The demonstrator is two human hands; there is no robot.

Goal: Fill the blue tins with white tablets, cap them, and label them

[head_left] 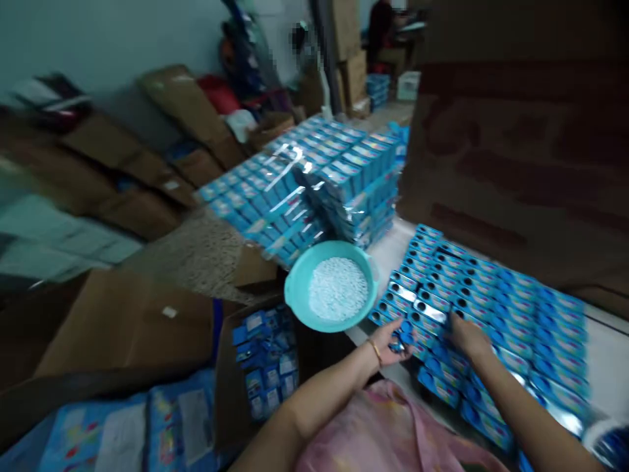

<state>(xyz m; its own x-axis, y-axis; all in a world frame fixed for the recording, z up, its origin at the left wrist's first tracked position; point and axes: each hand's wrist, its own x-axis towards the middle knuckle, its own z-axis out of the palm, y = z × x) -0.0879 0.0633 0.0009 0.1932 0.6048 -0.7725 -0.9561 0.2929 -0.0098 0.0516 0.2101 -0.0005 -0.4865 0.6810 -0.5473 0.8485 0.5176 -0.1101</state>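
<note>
My left hand is turned palm up, its fingers curled around several small blue round pieces. Their exact kind is too blurred to make out. Over the rows of small blue boxes, my right hand reaches down with its fingers pressed together among them. What it pinches, if anything, is hidden by blur and shadow. Many boxes show a dark round hole, while others show a blue round piece at one end. Left of the rows sits a turquoise basin with many small white pellets in it.
Plastic-wrapped blue boxes are stacked behind the basin. An open carton with small blue packets stands at left, beside larger blue packs. A brown panel rises behind the white table. A person sits far back.
</note>
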